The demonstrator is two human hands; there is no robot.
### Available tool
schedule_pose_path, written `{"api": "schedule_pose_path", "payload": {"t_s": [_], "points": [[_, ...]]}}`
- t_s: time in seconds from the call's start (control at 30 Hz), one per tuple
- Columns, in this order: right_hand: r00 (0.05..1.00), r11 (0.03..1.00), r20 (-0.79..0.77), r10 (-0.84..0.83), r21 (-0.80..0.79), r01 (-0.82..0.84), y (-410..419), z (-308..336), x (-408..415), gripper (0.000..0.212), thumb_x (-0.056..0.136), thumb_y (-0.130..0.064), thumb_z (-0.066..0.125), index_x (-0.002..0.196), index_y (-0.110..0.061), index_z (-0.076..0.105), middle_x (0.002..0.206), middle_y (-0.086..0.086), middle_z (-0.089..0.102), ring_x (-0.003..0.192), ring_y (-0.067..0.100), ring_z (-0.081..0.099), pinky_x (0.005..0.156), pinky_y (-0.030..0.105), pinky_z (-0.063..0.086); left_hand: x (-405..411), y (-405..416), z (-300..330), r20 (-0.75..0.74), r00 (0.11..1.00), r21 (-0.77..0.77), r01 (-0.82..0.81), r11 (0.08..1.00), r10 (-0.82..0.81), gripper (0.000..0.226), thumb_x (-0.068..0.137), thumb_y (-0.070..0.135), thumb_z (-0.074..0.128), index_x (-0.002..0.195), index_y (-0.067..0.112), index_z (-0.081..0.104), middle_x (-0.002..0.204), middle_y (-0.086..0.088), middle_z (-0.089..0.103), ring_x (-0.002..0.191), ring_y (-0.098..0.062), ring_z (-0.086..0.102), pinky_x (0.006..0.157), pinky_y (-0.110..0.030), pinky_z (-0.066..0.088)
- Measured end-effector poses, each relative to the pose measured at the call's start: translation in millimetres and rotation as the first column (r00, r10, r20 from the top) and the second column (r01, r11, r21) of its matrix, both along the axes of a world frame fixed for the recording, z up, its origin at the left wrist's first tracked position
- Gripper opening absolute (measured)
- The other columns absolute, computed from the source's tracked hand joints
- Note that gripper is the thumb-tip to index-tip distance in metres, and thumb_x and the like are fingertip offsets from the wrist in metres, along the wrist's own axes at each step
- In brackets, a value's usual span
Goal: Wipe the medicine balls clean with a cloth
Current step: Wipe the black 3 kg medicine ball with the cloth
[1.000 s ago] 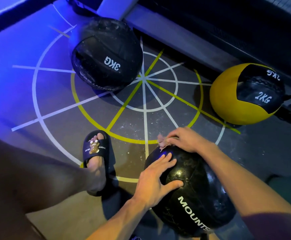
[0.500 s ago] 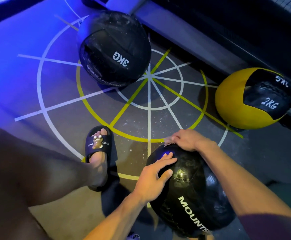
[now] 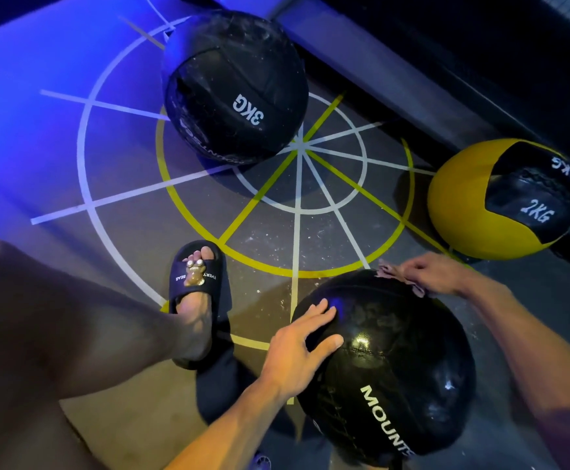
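A glossy black ball (image 3: 388, 364) with white lettering sits lower right; a yellow-and-black ball (image 3: 463, 205) lies right; white and yellow lines cross the grey floor (image 3: 327, 245).

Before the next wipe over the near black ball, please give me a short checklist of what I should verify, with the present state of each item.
1. Cloth in the right hand: ok, fingers pinch it.
2. Cloth touches the near black ball: ok, at its far top edge.
3. Left hand steadies the ball: ok, fingers spread flat on it.
4. Ball rests on the floor: ok.
5. Near side already clean: cannot tell, it only looks glossy.
6. 3KG ball and yellow 2KG ball untouched: ok, both lie apart.
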State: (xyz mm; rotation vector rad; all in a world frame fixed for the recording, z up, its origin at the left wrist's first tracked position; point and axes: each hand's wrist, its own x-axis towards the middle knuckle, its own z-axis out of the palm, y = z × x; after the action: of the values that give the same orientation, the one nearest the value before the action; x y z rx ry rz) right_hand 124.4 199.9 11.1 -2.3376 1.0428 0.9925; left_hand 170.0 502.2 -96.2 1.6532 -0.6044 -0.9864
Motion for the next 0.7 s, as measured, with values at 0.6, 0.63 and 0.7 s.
{"api": "schedule_pose_path", "payload": {"t_s": [0.6,0.63,0.7], "points": [[0.953,0.938,-0.11,0.283,0.239,-0.251,84,-58,92,0.026,0.094,-0.044,0.063,0.094,-0.025,0.08,0.106,0.0,0.073,0.103,0.021,0.064,0.092,0.035,0.048,3,-3,-9,0.014,0.994,-0.022,0.105,0.994,-0.104,0.045,0.106,0.033,0.056,0.145,0.052,0.045,0.157,0.03,0.031,0.147,0.014,0.018,0.119,-0.01,0.015],[0.968,0.952,-0.078,0.238,0.215,-0.217,67,-44,84,0.029,0.094,-0.051,0.063,0.092,-0.029,0.081,0.103,-0.002,0.073,0.102,0.019,0.063,0.093,0.035,0.048,3,-3,-9,0.017,0.994,-0.027,0.104,0.994,-0.104,0.046,0.106,0.032,0.056,0.146,0.05,0.045,0.157,0.029,0.032,0.147,0.014,0.018,0.118,-0.009,0.014],[0.988,0.981,-0.043,0.148,0.136,-0.141,36,-22,59,0.036,0.094,-0.058,0.059,0.089,-0.031,0.08,0.098,-0.004,0.072,0.1,0.018,0.061,0.092,0.034,0.046,4,-4,-10,0.009,0.995,-0.029,0.096,0.995,-0.096,0.046,0.106,0.027,0.055,0.148,0.045,0.046,0.157,0.03,0.033,0.147,0.015,0.018,0.117,-0.007,0.014]]}}
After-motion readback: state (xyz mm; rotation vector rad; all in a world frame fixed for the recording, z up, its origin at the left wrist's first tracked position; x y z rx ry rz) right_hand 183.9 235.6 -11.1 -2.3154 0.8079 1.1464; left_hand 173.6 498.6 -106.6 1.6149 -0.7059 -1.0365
